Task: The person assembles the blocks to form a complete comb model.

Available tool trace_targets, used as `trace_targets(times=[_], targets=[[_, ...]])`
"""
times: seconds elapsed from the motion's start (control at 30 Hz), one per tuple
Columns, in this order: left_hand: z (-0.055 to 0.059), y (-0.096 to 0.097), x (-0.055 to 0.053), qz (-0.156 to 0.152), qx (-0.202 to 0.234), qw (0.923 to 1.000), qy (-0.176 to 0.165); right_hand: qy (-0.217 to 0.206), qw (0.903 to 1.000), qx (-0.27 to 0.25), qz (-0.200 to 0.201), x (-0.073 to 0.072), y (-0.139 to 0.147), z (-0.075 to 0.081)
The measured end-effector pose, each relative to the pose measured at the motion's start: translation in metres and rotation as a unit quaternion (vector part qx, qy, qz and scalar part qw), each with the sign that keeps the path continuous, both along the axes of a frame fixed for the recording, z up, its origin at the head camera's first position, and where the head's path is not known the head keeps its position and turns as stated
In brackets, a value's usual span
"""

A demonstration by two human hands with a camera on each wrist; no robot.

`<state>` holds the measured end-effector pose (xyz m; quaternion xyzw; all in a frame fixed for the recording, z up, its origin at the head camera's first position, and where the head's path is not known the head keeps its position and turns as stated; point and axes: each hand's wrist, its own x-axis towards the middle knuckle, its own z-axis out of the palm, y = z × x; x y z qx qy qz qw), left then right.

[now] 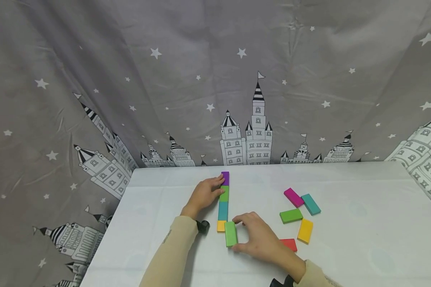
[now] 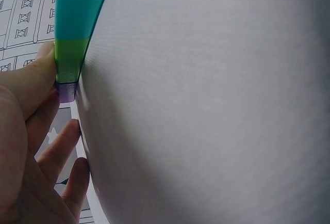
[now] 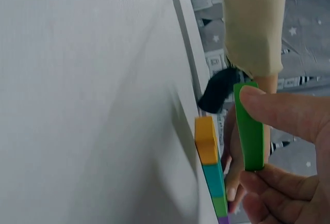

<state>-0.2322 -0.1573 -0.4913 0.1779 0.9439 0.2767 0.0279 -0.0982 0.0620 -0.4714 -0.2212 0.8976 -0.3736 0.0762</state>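
"Work first: which step seems to be in hand?"

"Lengthening a row (image 1: 223, 205) of blocks, I judge. The right hand (image 1: 259, 240) holds a light green block (image 1: 231, 234) near the row's closest end, a yellow block (image 1: 220, 226) just left of that hand's fingertips. The right wrist view shows the two apart."

"And the rest of the row?"

"It leads away from the right hand to the left hand (image 1: 202, 196): a teal block (image 1: 223, 210), a second green block (image 1: 224, 195), then a purple block (image 1: 226, 179) at the far end."

"How are the hands set?"

"The right hand pinches its block end to end, thumb on one end, fingers on the other. The left hand is loosely spread, thumb against the second green block, forefinger at the purple one, apparently steadying them."

"What does the next move call for?"

"Probably bringing the held block into line with the yellow one, then releasing it without jostling the row. On the surface (image 1: 147, 211), a red block (image 1: 290, 244) lies right of the right hand, partly hidden by it."
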Motion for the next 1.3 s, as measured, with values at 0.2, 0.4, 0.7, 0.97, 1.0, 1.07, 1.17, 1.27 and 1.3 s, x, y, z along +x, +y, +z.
trace_targets(times=[0.2,0.4,0.7,0.97,1.0,1.07,1.17,1.27,1.3], targets=[[-0.001,-0.001,0.002,-0.012,0.013,0.9997,0.017,-0.004,1.0000,0.006,-0.003,0.008,-0.012,-0.002],[-0.003,-0.002,0.002,-0.013,0.004,0.9996,0.024,0.021,0.9998,0.006,-0.001,0.014,-0.021,-0.005],[-0.001,-0.001,0.002,0.001,0.008,1.0000,0.003,-0.018,0.9993,0.033,-0.008,0.021,-0.031,-0.007],[-0.001,-0.001,0.001,-0.003,0.007,1.0000,0.005,0.015,0.9988,0.047,-0.010,0.023,-0.035,-0.011],[-0.001,-0.001,0.001,-0.003,0.009,0.9999,0.006,0.018,0.9985,0.050,-0.009,0.023,-0.036,-0.012],[-0.001,-0.001,0.001,-0.003,0.010,0.9999,0.007,0.026,0.9980,0.058,-0.009,0.023,-0.037,-0.013],[-0.001,-0.001,0.000,-0.003,0.011,0.9999,0.006,0.035,0.9970,0.067,-0.013,0.023,-0.038,-0.014],[-0.001,0.000,0.000,-0.002,0.010,0.9999,0.006,0.038,0.9967,0.070,-0.015,0.023,-0.039,-0.015],[-0.001,0.000,0.000,-0.001,0.009,0.9999,0.006,0.039,0.9966,0.070,-0.015,0.022,-0.039,-0.015]])
